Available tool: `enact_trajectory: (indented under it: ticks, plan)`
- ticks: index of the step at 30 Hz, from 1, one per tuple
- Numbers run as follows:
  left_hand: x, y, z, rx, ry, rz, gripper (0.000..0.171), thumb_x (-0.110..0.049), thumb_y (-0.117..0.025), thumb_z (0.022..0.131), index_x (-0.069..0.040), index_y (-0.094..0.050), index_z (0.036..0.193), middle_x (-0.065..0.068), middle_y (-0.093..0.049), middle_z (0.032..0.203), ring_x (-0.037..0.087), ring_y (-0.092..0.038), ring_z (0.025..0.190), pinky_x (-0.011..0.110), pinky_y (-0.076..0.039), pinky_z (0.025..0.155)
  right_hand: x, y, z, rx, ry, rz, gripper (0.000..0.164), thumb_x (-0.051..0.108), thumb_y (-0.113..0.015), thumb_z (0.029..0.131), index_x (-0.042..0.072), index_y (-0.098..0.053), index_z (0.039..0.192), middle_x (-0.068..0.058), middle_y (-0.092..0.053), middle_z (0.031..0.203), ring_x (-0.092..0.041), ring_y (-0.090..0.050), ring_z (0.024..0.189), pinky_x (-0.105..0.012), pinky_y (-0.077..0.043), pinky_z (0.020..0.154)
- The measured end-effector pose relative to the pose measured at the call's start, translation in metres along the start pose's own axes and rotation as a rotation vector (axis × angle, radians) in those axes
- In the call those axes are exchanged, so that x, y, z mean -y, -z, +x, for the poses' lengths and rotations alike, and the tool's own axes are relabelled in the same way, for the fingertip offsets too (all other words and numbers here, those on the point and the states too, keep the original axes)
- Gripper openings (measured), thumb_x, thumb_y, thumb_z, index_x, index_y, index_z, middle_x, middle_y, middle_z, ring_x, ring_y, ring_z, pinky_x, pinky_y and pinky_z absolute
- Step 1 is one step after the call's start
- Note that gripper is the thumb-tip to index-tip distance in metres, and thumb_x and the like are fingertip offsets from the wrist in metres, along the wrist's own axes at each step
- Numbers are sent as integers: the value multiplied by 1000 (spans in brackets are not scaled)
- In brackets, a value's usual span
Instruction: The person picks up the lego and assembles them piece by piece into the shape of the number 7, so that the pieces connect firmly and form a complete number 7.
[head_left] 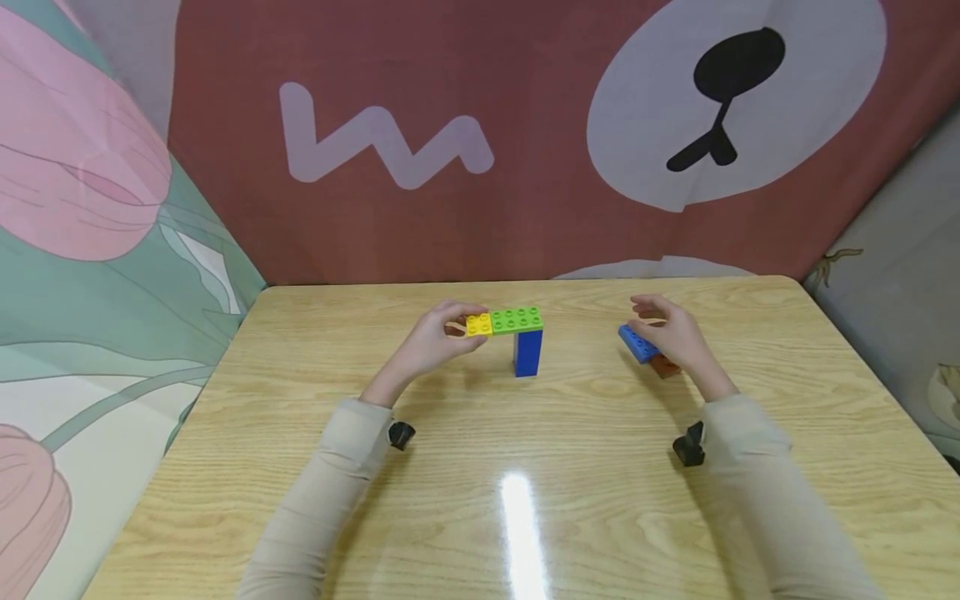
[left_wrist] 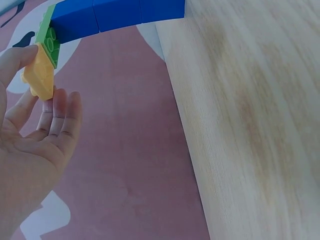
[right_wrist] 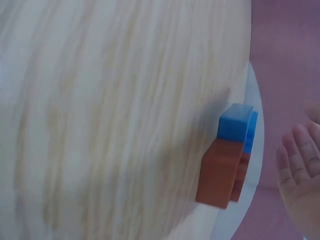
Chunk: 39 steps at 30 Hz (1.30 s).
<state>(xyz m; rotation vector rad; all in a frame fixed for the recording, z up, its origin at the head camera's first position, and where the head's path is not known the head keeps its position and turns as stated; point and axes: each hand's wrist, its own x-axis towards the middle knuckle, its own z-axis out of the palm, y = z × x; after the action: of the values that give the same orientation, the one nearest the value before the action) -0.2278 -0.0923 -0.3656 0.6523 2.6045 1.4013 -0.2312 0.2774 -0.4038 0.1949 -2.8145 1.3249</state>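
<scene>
Between thumb and fingers, my left hand (head_left: 429, 340) pinches a small yellow toy brick (head_left: 478, 324). The yellow brick's edge is right against a long green brick (head_left: 517, 319), studs facing up. That green brick lies across the top of a blue tower (head_left: 528, 354) and overhangs it to the left. Three stacked blue bricks (left_wrist: 117, 14) form the tower in the left wrist view. My right hand (head_left: 675, 335) hovers over a blue brick (head_left: 637, 343) and a brown brick (head_left: 664, 367), its fingers loosely bent and holding nothing. The right wrist view has the hand (right_wrist: 303, 172) apart from both bricks.
A light wooden table (head_left: 450, 500) carries everything. Its far edge meets a reddish-brown cloth backdrop (head_left: 525, 225) with a printed face. Glare (head_left: 521, 533) falls on the tabletop near the front. A black wrist camera (head_left: 401, 434) sits at the left cuff, another (head_left: 688, 446) at the right.
</scene>
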Motion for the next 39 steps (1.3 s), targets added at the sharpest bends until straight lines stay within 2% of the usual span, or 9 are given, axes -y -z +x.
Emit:
enact_trajectory:
  ticks: [8, 19, 26, 30, 34, 39]
  plan:
    - [1, 0, -1, -1, 1, -3, 42, -15, -71, 86, -9, -61, 127, 12, -57, 120, 26, -56, 103, 39, -55, 92, -13, 5, -5, 39, -44, -44, 52, 12, -57, 95, -6, -39, 141, -32, -47, 134, -46, -45, 124, -57, -44, 100]
    - [2, 0, -1, -8, -3, 33, 42, -20, -71, 87, -12, -61, 127, 9, -58, 116, 24, -56, 98, 30, -55, 83, -22, 4, -5, 129, -117, -165, 65, 25, -61, 94, -6, -33, 144, -34, -43, 135, -49, -46, 122, -56, -49, 94]
    - [1, 0, -1, -15, 20, 17, 41, -21, -71, 87, -12, -62, 126, 9, -58, 113, 20, -57, 95, 31, -55, 85, -22, -1, -3, 173, -164, -254, 76, 31, -65, 90, -10, -29, 143, -36, -48, 127, -44, -53, 109, -44, -53, 79]
    - [0, 0, 0, -21, 32, -16, 41, -17, -71, 86, -10, -62, 126, 10, -58, 115, 20, -58, 97, 30, -56, 89, -22, -3, -1, 183, -181, -271, 74, 29, -66, 89, -12, -31, 140, -37, -47, 125, -42, -55, 104, -42, -53, 76]
    - [0, 0, 1, -17, 39, -54, 42, -12, -70, 86, -7, -61, 127, 11, -56, 118, 22, -59, 102, 29, -56, 91, -20, -3, 0, 179, -187, -271, 67, 23, -63, 90, -13, -34, 138, -38, -47, 128, -44, -53, 107, -50, -51, 84]
    - [1, -1, 0, -9, 47, -65, 42, -9, -69, 86, -6, -60, 127, 11, -56, 119, 23, -58, 105, 28, -56, 92, -12, -5, 2, 132, -174, -234, 58, 19, -58, 92, -10, -38, 138, -35, -47, 131, -44, -51, 112, -53, -49, 89]
